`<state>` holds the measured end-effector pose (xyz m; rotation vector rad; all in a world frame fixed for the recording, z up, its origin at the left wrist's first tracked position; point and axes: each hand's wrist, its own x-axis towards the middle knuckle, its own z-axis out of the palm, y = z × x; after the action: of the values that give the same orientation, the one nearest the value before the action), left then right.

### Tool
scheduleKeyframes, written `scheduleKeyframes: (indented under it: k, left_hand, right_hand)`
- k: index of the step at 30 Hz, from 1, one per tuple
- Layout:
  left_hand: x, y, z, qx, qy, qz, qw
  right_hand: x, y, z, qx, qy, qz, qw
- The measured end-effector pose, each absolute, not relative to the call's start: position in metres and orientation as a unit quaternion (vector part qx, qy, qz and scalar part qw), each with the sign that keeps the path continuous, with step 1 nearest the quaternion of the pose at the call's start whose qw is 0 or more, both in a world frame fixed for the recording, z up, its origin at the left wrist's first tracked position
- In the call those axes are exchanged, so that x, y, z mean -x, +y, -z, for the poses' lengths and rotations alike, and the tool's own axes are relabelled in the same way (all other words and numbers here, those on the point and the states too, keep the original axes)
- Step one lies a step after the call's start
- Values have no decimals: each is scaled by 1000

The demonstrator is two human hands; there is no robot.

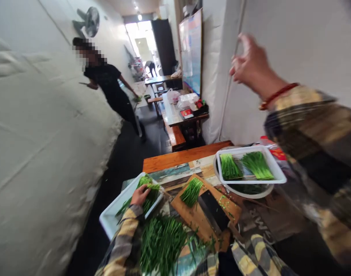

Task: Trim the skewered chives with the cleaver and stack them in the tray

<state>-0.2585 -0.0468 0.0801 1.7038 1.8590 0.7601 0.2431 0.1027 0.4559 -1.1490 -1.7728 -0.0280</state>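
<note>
My left hand is at the white tray on the left, fingers closed over a bunch of green chives. High on the right, my right hand is raised in front of the wall with nothing in it, fingers apart and partly bent. Between my arms lies a wooden cutting board with a cut bunch of chives and a dark-bladed cleaver. A loose heap of long chives lies nearest me.
At right, a second white tray with chive bundles sits on a round basin. Beyond my table are an orange bench and another table with bags. A person in black stands in the aisle at left, by the wall.
</note>
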Motion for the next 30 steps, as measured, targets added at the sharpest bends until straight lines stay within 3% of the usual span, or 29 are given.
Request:
scheduleKeyframes:
  k: [2, 7, 12, 15, 30]
  left_hand:
    - [255, -52, -76, -605, 692, -293, 263]
    - [257, -58, -60, -589, 675, -321, 306]
    - [257, -64, -56, -600, 659, -320, 320]
    - [254, -71, -56, -602, 657, -321, 323]
    - [251, -90, -70, -628, 623, -318, 340]
  right_hand:
    - [-222, 88, -418, 496, -705, -29, 506]
    - [-136, -9, -239, 441, -825, -175, 307]
    - [-57, -73, -98, 431, -822, -301, 220]
    - [-26, -78, -71, 411, -837, -299, 201]
    - [40, -69, -39, 424, -817, -351, 173]
